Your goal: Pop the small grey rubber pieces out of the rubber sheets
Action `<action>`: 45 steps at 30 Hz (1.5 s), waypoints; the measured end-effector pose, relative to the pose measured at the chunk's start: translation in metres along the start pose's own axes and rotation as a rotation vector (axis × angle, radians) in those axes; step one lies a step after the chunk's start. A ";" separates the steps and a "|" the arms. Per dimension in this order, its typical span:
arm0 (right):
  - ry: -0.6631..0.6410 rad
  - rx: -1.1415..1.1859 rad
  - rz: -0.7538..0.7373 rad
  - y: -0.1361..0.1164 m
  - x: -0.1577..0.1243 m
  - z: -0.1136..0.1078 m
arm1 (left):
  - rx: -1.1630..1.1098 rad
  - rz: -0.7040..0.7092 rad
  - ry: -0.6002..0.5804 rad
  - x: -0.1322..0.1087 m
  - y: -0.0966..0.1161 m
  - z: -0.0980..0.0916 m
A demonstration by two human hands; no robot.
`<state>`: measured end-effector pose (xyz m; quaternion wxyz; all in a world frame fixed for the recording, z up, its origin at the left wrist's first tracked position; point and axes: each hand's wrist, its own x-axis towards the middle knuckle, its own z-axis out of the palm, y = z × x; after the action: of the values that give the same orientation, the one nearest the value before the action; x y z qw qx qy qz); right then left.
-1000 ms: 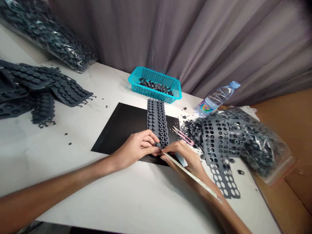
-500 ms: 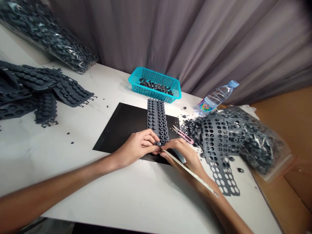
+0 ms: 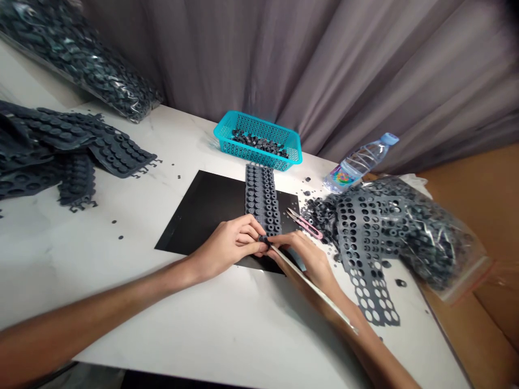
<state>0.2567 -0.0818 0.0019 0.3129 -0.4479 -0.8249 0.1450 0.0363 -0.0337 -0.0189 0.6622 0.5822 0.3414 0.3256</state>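
Between the fingertips of my left hand (image 3: 231, 242) is a small dark rubber piece (image 3: 263, 239). My right hand (image 3: 306, 256) pinches a thin white stick (image 3: 316, 290), whose tip meets that piece while its other end lies over the right wrist. Both hands are close together over the front edge of a black mat (image 3: 203, 208). Just beyond my fingers, a dark strip of round rubber parts (image 3: 261, 194) lies across the mat. Pink-handled thread snips (image 3: 306, 224) rest at the mat's right side.
A turquoise basket (image 3: 259, 156) of dark pieces stands behind the mat. To the right are a water bottle (image 3: 360, 162), a perforated sheet (image 3: 365, 259) and a plastic bag (image 3: 438, 248). More rubber sheets (image 3: 121, 151) and a large filled bag (image 3: 93, 65) are at the left.
The white stick has shifted slightly, its rear end lower and further left. The small dark piece has turned a little between my fingers. My hands have hardly moved.
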 end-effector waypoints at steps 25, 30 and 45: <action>0.048 -0.051 0.015 0.008 -0.001 0.000 | 0.013 -0.058 0.025 0.000 0.001 0.002; 0.022 0.087 0.003 0.004 0.003 -0.007 | -0.014 -0.022 0.025 0.000 -0.001 0.001; -0.033 0.103 -0.028 0.006 0.002 -0.007 | -0.013 0.002 -0.018 0.001 -0.003 0.000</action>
<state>0.2643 -0.0774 0.0053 0.3240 -0.4172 -0.8275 0.1903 0.0369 -0.0326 -0.0220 0.6687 0.5810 0.3327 0.3233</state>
